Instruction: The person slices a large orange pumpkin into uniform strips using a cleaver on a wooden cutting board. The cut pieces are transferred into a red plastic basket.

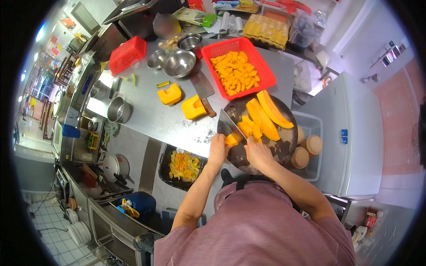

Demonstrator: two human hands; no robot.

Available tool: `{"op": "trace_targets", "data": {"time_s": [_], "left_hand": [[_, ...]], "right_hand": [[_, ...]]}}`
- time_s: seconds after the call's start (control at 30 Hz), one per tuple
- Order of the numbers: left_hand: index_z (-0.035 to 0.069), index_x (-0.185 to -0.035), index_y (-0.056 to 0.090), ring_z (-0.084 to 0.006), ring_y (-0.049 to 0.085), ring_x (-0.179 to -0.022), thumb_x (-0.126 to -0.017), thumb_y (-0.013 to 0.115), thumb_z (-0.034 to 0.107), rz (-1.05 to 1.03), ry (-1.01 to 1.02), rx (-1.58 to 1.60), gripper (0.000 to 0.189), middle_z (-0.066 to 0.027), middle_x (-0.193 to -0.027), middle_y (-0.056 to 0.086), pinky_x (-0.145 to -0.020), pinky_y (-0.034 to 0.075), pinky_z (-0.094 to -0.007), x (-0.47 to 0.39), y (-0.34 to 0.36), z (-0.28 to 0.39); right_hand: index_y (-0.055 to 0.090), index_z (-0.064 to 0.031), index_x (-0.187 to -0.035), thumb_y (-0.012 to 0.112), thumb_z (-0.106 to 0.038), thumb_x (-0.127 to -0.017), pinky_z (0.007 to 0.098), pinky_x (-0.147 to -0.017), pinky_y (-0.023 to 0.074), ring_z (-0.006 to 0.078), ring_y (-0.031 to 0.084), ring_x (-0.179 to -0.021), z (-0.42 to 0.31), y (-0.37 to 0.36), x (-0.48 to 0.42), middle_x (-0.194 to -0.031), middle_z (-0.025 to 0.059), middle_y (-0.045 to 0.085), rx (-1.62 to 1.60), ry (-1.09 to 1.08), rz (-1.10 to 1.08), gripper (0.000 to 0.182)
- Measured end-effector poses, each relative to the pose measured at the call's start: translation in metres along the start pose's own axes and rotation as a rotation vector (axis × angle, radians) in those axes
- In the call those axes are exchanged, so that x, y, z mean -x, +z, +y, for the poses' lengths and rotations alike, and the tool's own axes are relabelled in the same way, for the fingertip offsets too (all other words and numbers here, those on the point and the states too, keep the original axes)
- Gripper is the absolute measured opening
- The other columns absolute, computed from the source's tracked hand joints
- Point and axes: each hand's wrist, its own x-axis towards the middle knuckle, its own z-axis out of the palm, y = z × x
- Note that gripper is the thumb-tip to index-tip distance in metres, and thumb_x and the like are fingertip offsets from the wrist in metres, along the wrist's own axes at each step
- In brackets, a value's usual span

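My right hand (259,152) grips a cleaver (231,123) whose broad blade stands on a round, dark chopping board (283,146). On the blade's left side, my left hand (218,149) holds a short piece of orange pumpkin (233,139). Several cut pumpkin chunks (248,126) lie against the blade's right side. Beyond them on the board rest two long peeled pumpkin wedges (263,119). A red plastic basket (266,74) behind the board holds many cut pumpkin pieces (234,73). The cleaver's handle is mostly hidden by my right hand.
Two peeled pumpkin blocks (193,108) and a second cleaver (202,83) lie on the steel table (149,113). Steel bowls (179,63) stand farther back. A black-lined bin (184,166) with peelings sits on the floor. A grey crate (314,119) with round wooden-looking pieces is at the right.
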Motion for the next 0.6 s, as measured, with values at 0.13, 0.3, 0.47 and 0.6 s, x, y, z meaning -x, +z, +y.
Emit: {"op": "trace_targets", "data": {"time_s": [0.13, 0.3, 0.47, 0.6], "left_hand": [[-0.001, -0.09, 0.055, -0.0331, 0.056, -0.078, -0.069, 0.078, 0.005, 0.005, -0.061, 0.069, 0.032, -0.0162, -0.089, 0.053, -0.069, 0.048, -0.0379, -0.004, -0.002, -0.007], [0.0, -0.089, 0.055, -0.0378, 0.053, -0.083, -0.066, 0.076, 0.003, -0.002, -0.113, 0.154, 0.032, -0.0178, -0.087, 0.054, -0.074, 0.045, -0.0413, -0.002, -0.004, -0.007], [-0.001, -0.089, 0.056, -0.0368, 0.055, -0.082, -0.067, 0.075, 0.002, 0.011, -0.101, 0.171, 0.029, -0.018, -0.087, 0.055, -0.072, 0.046, -0.0401, 0.002, -0.002, -0.012], [-0.002, -0.088, 0.057, -0.0355, 0.056, -0.077, -0.069, 0.074, 0.001, 0.022, -0.121, 0.181, 0.026, -0.0173, -0.085, 0.055, -0.069, 0.047, -0.0393, 0.006, -0.009, -0.007]], "right_hand": [[0.045, 0.0026, -0.099, 0.047, -0.022, -0.094, 0.0506, -0.064, 0.0509, 0.0435, 0.064, -0.074, -0.005, 0.024, -0.017, -0.074, 0.0263, 0.064, 0.03, -0.017, 0.065, 0.025], [0.045, 0.0028, -0.101, 0.049, -0.023, -0.093, 0.0524, -0.063, 0.0498, 0.0446, 0.063, -0.071, -0.005, 0.004, -0.003, -0.072, 0.0267, 0.063, -0.036, 0.005, 0.042, 0.027], [0.045, 0.0029, -0.1, 0.051, -0.022, -0.092, 0.0541, -0.062, 0.0486, 0.0467, 0.061, -0.069, 0.001, 0.004, 0.001, -0.071, 0.0282, 0.061, -0.042, -0.028, 0.044, 0.027], [0.045, 0.0026, -0.098, 0.051, -0.021, -0.092, 0.0534, -0.063, 0.0493, 0.046, 0.062, -0.071, -0.002, 0.006, 0.0, -0.071, 0.0279, 0.062, -0.041, -0.018, 0.029, 0.025]]}}
